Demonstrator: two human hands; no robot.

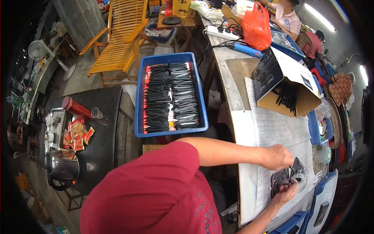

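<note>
With the arm outstretched, the left hand (277,156) curled its fingers round a thin black stick (291,168); the right hand (286,192), lower, pinched a small dark part (299,179) over the table (269,124).

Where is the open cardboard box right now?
In the head view, the open cardboard box sits at upper right on the workbench, between the red plastic bag and the left hand.

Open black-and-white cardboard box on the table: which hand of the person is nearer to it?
Left. The left hand is below the box in the picture, apart from it; the right hand is lower and farther away.
</note>
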